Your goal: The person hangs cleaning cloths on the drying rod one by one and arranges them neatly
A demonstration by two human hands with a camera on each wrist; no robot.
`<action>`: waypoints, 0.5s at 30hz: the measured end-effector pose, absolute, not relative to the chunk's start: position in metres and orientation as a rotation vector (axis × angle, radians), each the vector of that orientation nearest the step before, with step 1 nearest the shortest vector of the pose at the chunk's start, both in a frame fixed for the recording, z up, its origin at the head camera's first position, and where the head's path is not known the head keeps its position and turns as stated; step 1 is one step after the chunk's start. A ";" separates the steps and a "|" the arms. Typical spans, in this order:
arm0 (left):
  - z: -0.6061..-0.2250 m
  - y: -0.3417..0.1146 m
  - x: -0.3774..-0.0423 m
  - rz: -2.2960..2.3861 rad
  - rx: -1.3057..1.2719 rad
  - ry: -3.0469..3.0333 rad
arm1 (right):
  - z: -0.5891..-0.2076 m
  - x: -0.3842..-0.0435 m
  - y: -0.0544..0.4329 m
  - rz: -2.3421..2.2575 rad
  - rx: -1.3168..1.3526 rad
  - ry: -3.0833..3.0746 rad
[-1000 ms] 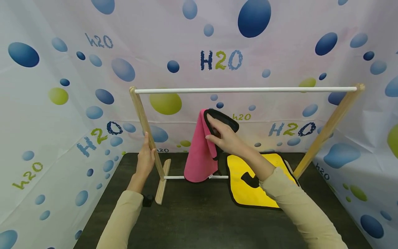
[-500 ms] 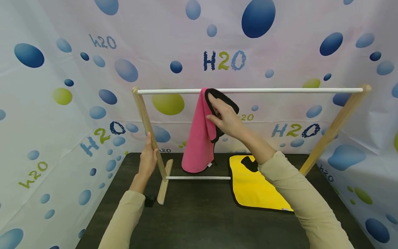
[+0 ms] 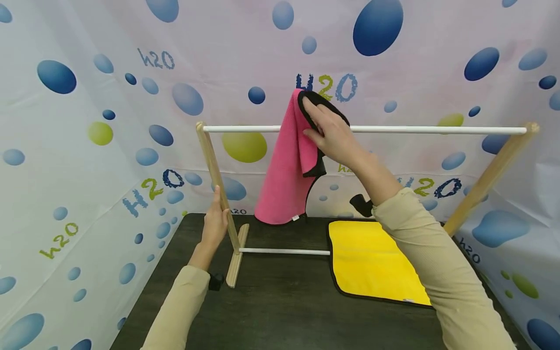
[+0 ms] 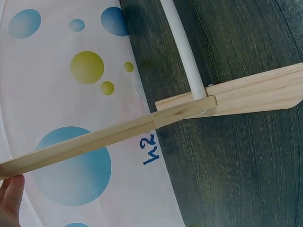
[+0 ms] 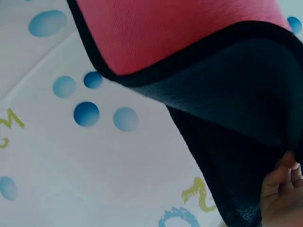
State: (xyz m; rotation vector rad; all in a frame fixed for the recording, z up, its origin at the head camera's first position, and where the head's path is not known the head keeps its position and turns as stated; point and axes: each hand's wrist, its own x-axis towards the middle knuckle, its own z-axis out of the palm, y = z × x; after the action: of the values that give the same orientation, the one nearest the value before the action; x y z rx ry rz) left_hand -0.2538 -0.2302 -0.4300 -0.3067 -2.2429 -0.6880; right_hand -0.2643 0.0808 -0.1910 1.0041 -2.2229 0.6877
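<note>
Cloth [image 3: 284,175] of pink fabric, dark-backed and black-edged, hangs below and left of the person's right hand [image 3: 334,133], whose fingers pinch its top. Behind that hand runs a slender white rod [image 3: 437,130]. The left hand [image 3: 215,223] grips a slim pale wooden post [image 3: 213,165]; a black-bordered yellow cloth [image 3: 367,262] lies below the right.

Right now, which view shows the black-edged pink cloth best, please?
The head view: the pink cloth shows from top to bottom, partly behind the right hand. The right wrist view shows only part, closer; the left wrist, none.
</note>
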 end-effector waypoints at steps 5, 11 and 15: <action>-0.430 -0.230 -0.253 -0.683 -0.344 -2.211 | -0.175 -0.268 0.086 0.706 0.887 -2.272; -0.428 -0.230 -0.252 -0.693 -0.328 -2.240 | -0.168 -0.277 0.094 0.793 0.749 -2.356; -0.427 -0.231 -0.250 -0.697 -0.316 -2.260 | -0.167 -0.281 0.097 0.850 0.687 -2.406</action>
State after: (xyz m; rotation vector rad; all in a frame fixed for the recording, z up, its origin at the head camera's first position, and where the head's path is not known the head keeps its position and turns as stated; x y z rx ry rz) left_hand -0.2503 -0.2306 -0.4274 -0.3161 -2.2597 -0.6969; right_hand -0.2811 0.0965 -0.1672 0.6871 -2.4055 0.8501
